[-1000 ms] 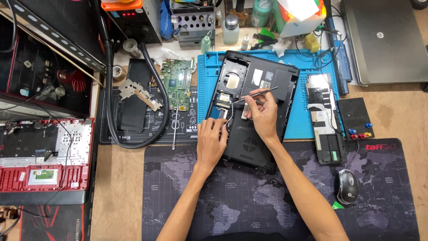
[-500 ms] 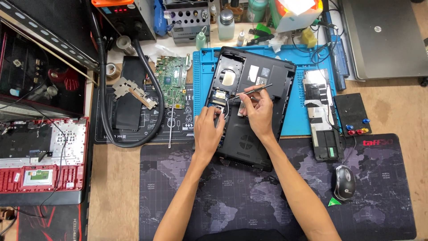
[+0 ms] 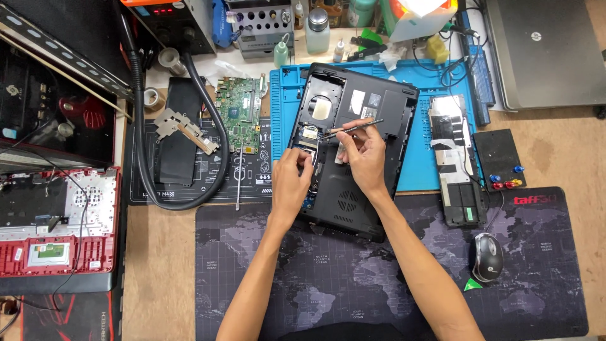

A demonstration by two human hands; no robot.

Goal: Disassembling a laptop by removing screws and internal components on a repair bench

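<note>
Hands (image 3: 325,161) on laptop base (image 3: 372,104) — tweezers (image 3: 351,127) gripped.

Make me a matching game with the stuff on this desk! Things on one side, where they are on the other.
Things:
1. tweezers
2. computer mouse
3. green circuit board
4. red laptop shell

Places:
A. at the desk's far left edge
B. in the right hand, over the black laptop base
C. on the dark world-map mat, right side
D. left of the blue mat, beside the black hose

Pairs: 1-B, 2-C, 3-D, 4-A
</note>
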